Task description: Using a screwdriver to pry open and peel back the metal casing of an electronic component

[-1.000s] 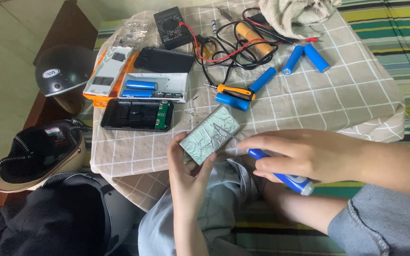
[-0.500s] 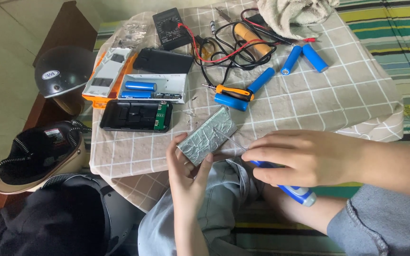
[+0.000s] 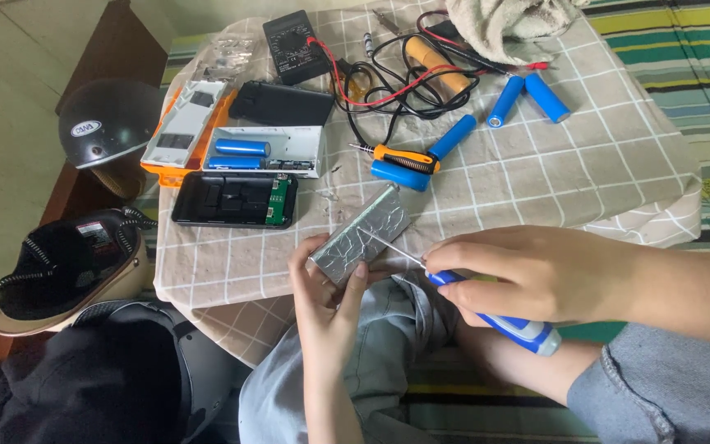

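Over the near edge of the checked cloth-covered table (image 3: 585,189), the left hand (image 3: 326,288) pinches a silvery foil-wrapped rectangular pack (image 3: 361,234), thumb against one long side, fingers behind. The right hand (image 3: 536,275) is curled tight around a blue-and-white-handled screwdriver (image 3: 495,316), thin tip on the pack's edge. Best kept shallow and gentle here; the foil looks easy to pierce.

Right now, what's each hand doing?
Left hand: shut on the foil pack.
Right hand: shut on the blue screwdriver, tip at the pack.
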